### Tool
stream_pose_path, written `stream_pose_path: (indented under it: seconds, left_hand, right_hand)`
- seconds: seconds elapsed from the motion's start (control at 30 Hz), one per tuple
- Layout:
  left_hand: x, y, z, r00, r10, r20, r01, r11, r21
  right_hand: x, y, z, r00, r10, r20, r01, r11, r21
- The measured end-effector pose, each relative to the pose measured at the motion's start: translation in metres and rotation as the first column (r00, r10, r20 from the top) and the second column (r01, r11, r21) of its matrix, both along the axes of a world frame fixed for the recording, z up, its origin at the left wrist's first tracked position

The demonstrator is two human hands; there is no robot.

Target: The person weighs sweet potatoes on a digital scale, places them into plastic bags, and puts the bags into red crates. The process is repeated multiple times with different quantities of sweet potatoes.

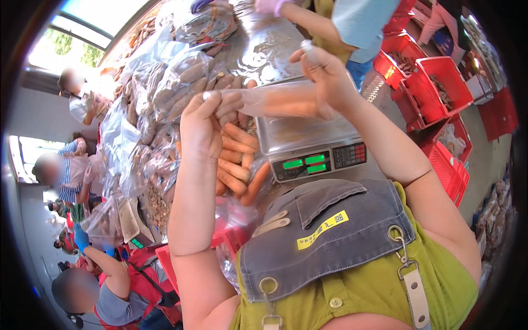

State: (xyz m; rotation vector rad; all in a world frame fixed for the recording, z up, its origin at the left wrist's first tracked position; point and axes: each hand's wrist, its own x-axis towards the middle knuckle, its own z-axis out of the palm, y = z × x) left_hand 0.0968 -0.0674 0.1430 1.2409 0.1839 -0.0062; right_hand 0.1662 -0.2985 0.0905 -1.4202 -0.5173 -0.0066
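Observation:
A clear plastic bag with orange carrots in it is stretched between my hands, above the metal pan of a digital scale. My left hand is closed on the bag's loose end, a white covering on one fingertip. My right hand grips the carrot-filled end, palm partly turned up, with a white covering on a raised finger. Beneath the bag, left of the scale, loose carrots lie heaped. Part of the scale pan is hidden by the bag.
Bagged root vegetables cover the table's left side. A co-worker's gloved hand shows at the far side. Red crates stand at the right, and another red crate is near my left elbow. Other people work at the left.

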Motion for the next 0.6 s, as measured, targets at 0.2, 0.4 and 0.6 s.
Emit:
stream_pose_path:
  seconds: [0.2,0.4,0.6]
  left_hand:
    - [-0.002,-0.009,-0.074,0.997,0.043,-0.064,-0.02,0.946,0.325]
    - [-0.013,-0.022,-0.074,1.0,-0.001,0.029,-0.004,0.987,0.162]
    - [-0.024,-0.031,-0.087,0.994,0.045,0.095,-0.066,0.971,0.231]
  right_hand:
    - [0.007,-0.073,-0.051,0.977,-0.119,0.175,0.15,0.973,-0.176]
    - [-0.033,-0.097,-0.062,0.962,-0.189,0.195,0.235,0.94,-0.248]
    - [-0.062,-0.099,-0.049,0.968,-0.198,0.154,0.243,0.89,-0.386]
